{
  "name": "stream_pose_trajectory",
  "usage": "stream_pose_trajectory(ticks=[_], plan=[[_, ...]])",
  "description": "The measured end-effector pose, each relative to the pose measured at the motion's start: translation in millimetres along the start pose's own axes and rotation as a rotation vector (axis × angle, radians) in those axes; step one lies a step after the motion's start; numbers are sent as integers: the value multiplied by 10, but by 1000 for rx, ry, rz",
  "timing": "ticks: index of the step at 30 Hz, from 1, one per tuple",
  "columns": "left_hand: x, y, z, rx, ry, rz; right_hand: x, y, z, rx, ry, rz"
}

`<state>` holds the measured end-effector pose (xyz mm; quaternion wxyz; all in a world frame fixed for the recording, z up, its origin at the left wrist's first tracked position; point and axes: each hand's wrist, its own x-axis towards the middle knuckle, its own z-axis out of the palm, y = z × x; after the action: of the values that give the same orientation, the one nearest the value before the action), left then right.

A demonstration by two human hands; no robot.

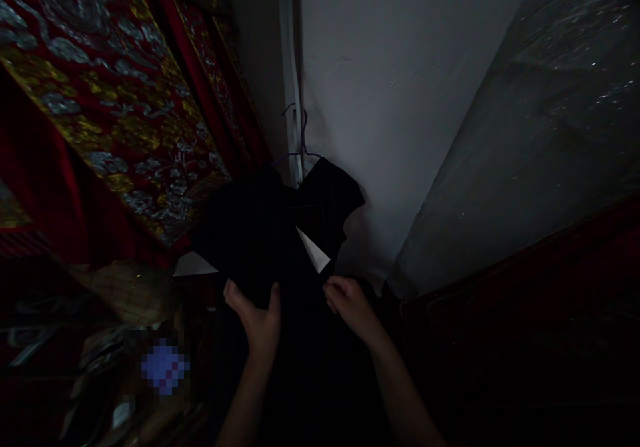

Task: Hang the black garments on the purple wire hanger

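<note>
A black garment [245,233] hangs in front of me on a thin purple wire hanger [303,137]. My left hand [257,320] lies against the cloth at the lower left, its thumb and forefinger spread wide apart. To its right, my right hand [347,300] is closed, fingers pinched on the garment near its right side. A pale triangular patch [314,252] shows just above that hand. In the dark, folds and edges of the cloth are hard to make out.
The hanger's hook catches on a pale vertical pipe [290,47] by the grey wall [390,67]. Red embroidered cloth [125,100] hangs at left. Clear plastic sheeting [560,113] covers the right side above dark red cloth [590,260]. Dim clutter [125,300] lies at lower left.
</note>
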<state>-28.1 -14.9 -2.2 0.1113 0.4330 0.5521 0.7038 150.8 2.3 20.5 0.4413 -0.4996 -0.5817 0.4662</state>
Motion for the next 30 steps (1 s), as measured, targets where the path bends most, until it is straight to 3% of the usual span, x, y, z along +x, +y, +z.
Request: stream_pose_trajectory(ticks=[2,3,8,10,13,16,19,22,24,27,29,30], plan=[[-169,15,17,96,66,210,-85,-65,-80,-28,-25,8],[-259,31,35,110,43,259,-123,-104,-102,-30,-40,8],[-466,94,192,44,-427,233,-221,-203,-40,25,-183,24],[-386,105,252,2,-519,227,-184,-195,18,60,-202,26],[-194,117,325,-22,-565,266,28,-270,65,131,-152,13],[-59,56,390,29,-623,295,448,-597,9,261,-39,-6],[11,-145,444,113,-691,293,921,-1113,-124,458,133,-95],[130,-371,467,185,-745,286,1200,-1526,-209,606,171,-174],[269,-403,470,232,-803,275,1224,-1628,-196,612,152,-223],[542,-127,482,200,-854,309,1097,-1564,-116,494,129,-300],[749,243,509,65,-754,390,991,-1492,-68,393,120,-348],[857,451,530,-6,-647,442,947,-1474,-53,343,110,-372]])
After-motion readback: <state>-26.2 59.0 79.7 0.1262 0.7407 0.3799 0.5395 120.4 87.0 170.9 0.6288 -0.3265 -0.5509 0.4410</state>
